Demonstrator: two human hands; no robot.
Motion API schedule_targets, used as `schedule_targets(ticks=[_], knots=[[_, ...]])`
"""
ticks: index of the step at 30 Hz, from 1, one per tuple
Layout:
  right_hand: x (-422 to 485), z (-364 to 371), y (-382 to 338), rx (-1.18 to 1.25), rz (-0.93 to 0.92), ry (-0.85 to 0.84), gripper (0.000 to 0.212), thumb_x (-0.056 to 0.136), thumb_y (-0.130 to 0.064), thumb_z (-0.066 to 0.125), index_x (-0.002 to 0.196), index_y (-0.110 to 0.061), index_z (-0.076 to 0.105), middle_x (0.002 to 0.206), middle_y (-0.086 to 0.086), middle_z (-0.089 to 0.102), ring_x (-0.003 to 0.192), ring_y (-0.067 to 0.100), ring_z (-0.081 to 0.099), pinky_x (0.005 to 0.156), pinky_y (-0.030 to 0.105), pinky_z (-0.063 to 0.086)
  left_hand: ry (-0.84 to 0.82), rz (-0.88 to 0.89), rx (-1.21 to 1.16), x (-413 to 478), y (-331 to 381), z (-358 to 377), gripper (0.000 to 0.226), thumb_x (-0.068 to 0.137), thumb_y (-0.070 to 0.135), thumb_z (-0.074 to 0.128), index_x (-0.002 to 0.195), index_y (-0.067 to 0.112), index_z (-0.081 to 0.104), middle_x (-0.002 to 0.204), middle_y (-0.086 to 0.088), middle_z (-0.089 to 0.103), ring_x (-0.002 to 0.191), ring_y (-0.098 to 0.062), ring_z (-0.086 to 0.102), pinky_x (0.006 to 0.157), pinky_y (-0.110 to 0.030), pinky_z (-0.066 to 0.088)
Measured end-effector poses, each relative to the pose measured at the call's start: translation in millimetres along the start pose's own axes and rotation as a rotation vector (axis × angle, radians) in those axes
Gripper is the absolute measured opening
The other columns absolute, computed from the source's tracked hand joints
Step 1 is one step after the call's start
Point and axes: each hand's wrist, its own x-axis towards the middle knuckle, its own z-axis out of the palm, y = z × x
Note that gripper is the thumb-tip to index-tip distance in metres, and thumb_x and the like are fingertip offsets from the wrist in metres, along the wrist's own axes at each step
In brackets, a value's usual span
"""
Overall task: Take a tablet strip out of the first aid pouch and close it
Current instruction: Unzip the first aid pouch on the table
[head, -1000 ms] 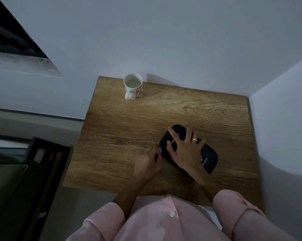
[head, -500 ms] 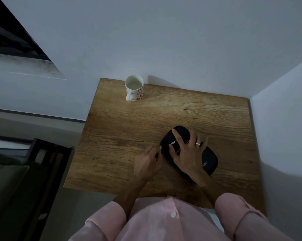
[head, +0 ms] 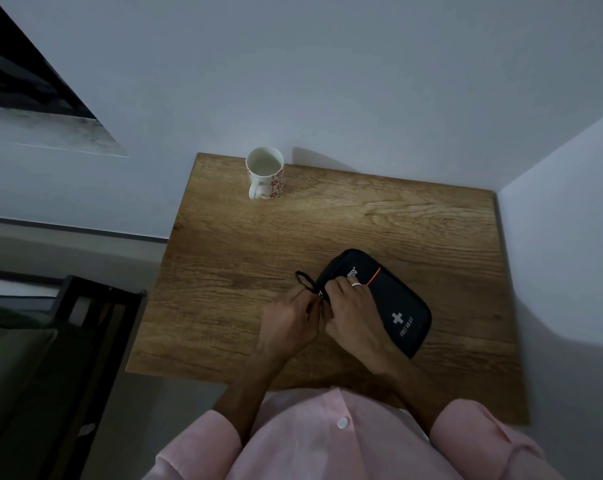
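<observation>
Lying right of centre on the wooden surface [head: 244, 237], the first aid pouch [head: 397, 306] is pinched at its left end by both hands: left hand [head: 286, 327], right hand [head: 355, 320]. Mug [head: 265, 173] far back; walls hem two sides.

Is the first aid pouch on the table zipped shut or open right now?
Shut, as far as visible: the first aid pouch lies flat, no contents showing. Both hands cover its left corner, so the zip there is hidden.

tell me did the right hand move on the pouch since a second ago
Yes. The right hand slid off the top of the first aid pouch toward its near-left corner, away from the mug.
</observation>
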Motion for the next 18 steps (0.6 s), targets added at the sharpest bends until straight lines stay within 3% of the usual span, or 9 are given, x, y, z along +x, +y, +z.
schedule_targets(ticks=[6, 9, 12, 15, 18], knots=[[-11, 4, -1, 0.103, -0.037, 0.025, 0.009, 0.083, -0.011, 0.066, 0.088, -0.011, 0.059, 0.088, 0.006, 0.061, 0.088, 0.025, 0.057, 0.072, 0.031, 0.034, 0.081, -0.14, 0.057, 7, -2, 2, 0.012, 0.088, 0.02, 0.07, 0.077, 0.016, 0.067, 0.072, 0.005, 0.064, 0.049, -0.01, 0.055, 0.037, -0.025, 0.04], [-11, 7, 2, 0.062, -0.052, 0.03, 0.008, 0.082, -0.009, 0.063, 0.09, -0.011, 0.062, 0.087, 0.006, 0.062, 0.087, 0.025, 0.057, 0.069, 0.031, 0.034, 0.016, -0.106, 0.061, 17, -6, -3, 0.015, 0.091, 0.025, 0.064, 0.08, 0.016, 0.069, 0.075, 0.005, 0.065, 0.053, -0.011, 0.058, 0.039, -0.026, 0.042], [-19, 10, 6, -0.032, -0.217, -0.067, 0.014, 0.079, -0.008, 0.065, 0.092, -0.014, 0.064, 0.09, 0.003, 0.063, 0.087, 0.024, 0.058, 0.068, 0.033, 0.038, -0.05, -0.052, 0.05, 32, -17, -7, 0.011, 0.09, 0.023, 0.066, 0.081, 0.017, 0.069, 0.076, 0.005, 0.064, 0.059, -0.013, 0.059, 0.042, -0.024, 0.04], [-36, 16, 6, -0.208, -0.452, -0.179, 0.026, 0.076, -0.03, 0.075, 0.1, -0.021, 0.069, 0.099, -0.001, 0.068, 0.094, 0.021, 0.062, 0.076, 0.037, 0.052, -0.083, -0.12, 0.059, 55, -26, -9, 0.012, 0.088, 0.021, 0.07, 0.078, 0.015, 0.069, 0.077, 0.005, 0.063, 0.062, -0.016, 0.062, 0.048, -0.022, 0.035], [-40, 1, 25, -0.313, -0.511, -0.174, 0.03, 0.074, -0.037, 0.073, 0.101, -0.025, 0.069, 0.103, -0.002, 0.067, 0.096, 0.021, 0.062, 0.083, 0.038, 0.05, -0.112, -0.124, 0.067, 65, -31, -7, 0.009, 0.088, 0.02, 0.07, 0.08, 0.015, 0.071, 0.08, 0.005, 0.065, 0.065, -0.018, 0.063, 0.051, -0.023, 0.035]])
